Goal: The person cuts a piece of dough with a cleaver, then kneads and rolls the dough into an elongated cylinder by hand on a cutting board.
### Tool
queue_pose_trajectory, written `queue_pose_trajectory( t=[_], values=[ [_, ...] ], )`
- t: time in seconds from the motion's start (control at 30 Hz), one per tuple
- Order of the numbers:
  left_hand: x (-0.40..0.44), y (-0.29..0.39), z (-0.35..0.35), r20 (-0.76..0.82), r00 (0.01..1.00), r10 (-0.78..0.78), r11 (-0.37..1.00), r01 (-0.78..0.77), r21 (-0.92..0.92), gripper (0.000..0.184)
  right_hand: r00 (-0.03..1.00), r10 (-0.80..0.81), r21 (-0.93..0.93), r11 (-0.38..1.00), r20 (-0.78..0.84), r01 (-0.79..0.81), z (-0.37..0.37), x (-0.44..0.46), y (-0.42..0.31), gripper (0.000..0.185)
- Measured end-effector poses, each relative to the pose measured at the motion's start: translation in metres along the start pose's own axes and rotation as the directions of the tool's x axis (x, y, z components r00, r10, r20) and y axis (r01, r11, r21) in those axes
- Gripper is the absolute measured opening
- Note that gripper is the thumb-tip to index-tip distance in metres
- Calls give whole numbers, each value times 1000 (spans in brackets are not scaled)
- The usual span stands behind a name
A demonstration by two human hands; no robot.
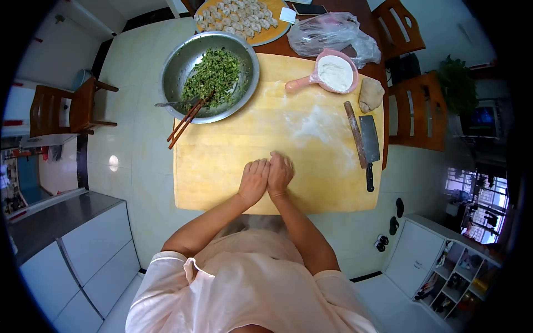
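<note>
My left hand (pixel 254 182) and my right hand (pixel 280 174) rest side by side, touching, near the front middle of the wooden board (pixel 216 166). The fingers of both are curled in and pressed together; whatever they cover, if anything, is hidden beneath them. Loose white flour (pixel 316 123) is scattered on the board beyond my right hand. To the right lie a rolling pin (pixel 355 135) and a cleaver (pixel 370 141) with a black handle, close beside each other. Behind them sits a lump of dough (pixel 371 95).
A metal bowl (pixel 166 83) of chopped green filling (pixel 214 75) stands at the back left, with chopsticks (pixel 186 123) leaning out. A pink ladle-like scoop (pixel 300 84) holds flour. Behind are a tray of dumplings (pixel 239 16), plastic bags (pixel 327 34) and a phone (pixel 310 9).
</note>
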State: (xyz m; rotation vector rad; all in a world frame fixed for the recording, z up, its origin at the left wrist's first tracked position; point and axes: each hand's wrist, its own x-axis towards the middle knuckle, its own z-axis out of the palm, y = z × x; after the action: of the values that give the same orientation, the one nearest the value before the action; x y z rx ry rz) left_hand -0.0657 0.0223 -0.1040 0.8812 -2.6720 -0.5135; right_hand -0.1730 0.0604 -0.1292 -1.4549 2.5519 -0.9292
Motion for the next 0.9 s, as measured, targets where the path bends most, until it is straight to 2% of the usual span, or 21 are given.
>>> queue_pose_trajectory(
  t=[0.13, 0.27, 0.37, 0.47, 0.5, 0.53, 0.6, 0.63, 0.87, 0.9],
  values=[
    [22, -7, 4, 100, 993, -69, 998, 70, -4, 30, 988, 75, 32, 996, 134, -80, 7, 26, 9, 19],
    [34, -21, 13, 165, 983, -85, 996, 90, -25, 23, 985, 58, 6, 998, 165, -60, 8, 46, 8, 18],
    [35, -20, 3, 164, 984, -73, 993, 87, -75, 22, 984, 26, 28, 999, 174, -31, 9, 41, 9, 19],
    [25, -9, 1, 99, 992, -80, 993, 88, -79, 24, 978, -7, 80, 997, 207, -10, 2, 36, 10, 21],
    [17, 1, -3, 145, 981, -131, 988, 141, -59, 33, 976, -23, 83, 996, 217, 5, -3, 25, 11, 22],
    [6, 8, -8, 65, 991, -115, 992, 118, -45, 35, 974, -35, 85, 996, 223, 16, -10, 14, 10, 23],
    [-19, 24, -9, -93, 993, -74, 997, 72, -25, 39, 980, -98, 102, 991, 171, 81, -24, -13, 8, 23],
    [-29, 24, -9, 3, 995, -98, 994, 98, -55, 49, 984, -120, 91, 990, 128, 109, -25, -23, 4, 22],
    [-38, 11, 9, -73, 997, 31, 997, -26, 75, 52, 971, -237, 32, 971, -31, 238, -12, -37, 7, 18],
    [-34, 8, 7, -70, 996, 50, 994, -43, 99, 51, 973, -229, 36, 973, -10, 229, -12, -32, 5, 18]
  ],
)
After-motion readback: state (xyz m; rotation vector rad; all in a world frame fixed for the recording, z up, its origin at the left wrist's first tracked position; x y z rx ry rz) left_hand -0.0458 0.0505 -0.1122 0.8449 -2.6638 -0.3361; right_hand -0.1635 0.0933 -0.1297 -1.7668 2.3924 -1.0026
